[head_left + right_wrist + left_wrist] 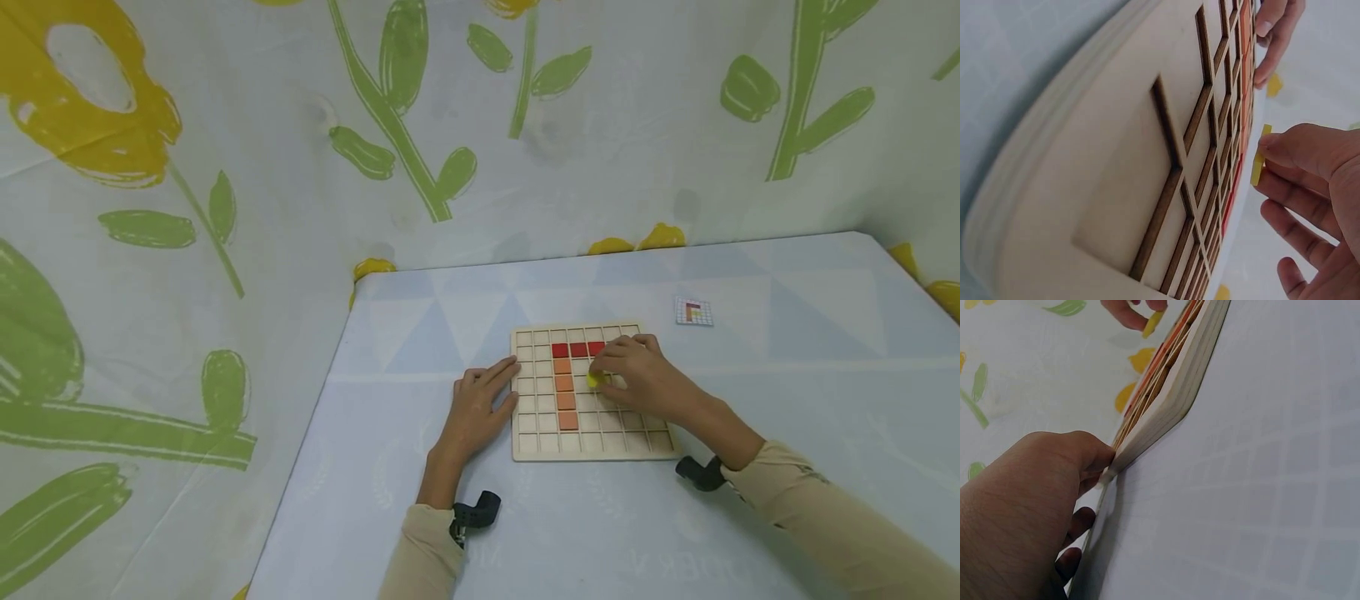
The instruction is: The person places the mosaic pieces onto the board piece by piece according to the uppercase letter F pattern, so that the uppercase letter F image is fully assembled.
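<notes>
A wooden grid board lies on the table, divided into square cells. Three red tiles form a row near its far side, and a column of several orange tiles runs toward me below the leftmost one. My right hand pinches a yellow tile between thumb and fingers, over the cells right of the orange column. At the board's left edge rests my left hand, its fingers extended and fingertips at the rim; the left wrist view shows the thumb and index finger right at the board's corner.
A small card printed with a coloured grid pattern lies on the table beyond the board's right corner. The table has a pale triangle pattern. Behind and to the left hangs a cloth printed with yellow flowers and green leaves.
</notes>
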Demonstrator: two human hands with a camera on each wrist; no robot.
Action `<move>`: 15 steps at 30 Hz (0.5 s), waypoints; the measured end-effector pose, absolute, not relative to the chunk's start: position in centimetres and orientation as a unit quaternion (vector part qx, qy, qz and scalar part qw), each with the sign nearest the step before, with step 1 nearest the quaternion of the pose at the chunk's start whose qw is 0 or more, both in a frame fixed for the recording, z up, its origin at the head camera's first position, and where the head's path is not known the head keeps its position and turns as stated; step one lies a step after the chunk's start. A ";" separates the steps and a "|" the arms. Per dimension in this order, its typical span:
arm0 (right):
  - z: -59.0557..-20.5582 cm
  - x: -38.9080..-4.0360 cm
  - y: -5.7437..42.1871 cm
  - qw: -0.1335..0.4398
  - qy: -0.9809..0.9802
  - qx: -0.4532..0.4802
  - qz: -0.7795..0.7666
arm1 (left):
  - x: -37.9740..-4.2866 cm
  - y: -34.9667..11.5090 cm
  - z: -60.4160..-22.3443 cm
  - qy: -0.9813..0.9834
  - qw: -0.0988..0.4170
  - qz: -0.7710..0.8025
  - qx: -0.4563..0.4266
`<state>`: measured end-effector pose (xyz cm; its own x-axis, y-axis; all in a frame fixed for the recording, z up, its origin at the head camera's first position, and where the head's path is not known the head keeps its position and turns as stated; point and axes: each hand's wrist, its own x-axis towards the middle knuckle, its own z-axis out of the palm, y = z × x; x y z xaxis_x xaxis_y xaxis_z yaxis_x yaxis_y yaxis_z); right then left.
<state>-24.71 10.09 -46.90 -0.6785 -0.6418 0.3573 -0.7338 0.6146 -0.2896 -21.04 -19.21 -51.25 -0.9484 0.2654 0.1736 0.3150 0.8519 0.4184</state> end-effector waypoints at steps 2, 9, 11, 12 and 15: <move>-46.9 -24.7 9.9 0.104 -0.894 0.383 0.207 | -21.0 -19.2 -51.2 -0.960 0.055 -0.227 -0.152; -47.2 -24.7 9.2 0.095 -0.894 0.383 0.210 | -21.0 -19.2 -51.1 -0.961 0.052 -0.228 -0.150; -47.3 -24.7 9.1 0.098 -0.893 0.386 0.210 | -21.0 -19.2 -51.1 -0.961 0.051 -0.228 -0.150; -47.4 -24.7 9.0 0.099 -0.893 0.387 0.208 | -21.0 -19.2 -51.1 -0.961 0.050 -0.228 -0.150; -47.4 -24.7 8.8 0.098 -0.894 0.388 0.204 | -21.0 -19.2 -51.0 -0.961 0.050 -0.228 -0.149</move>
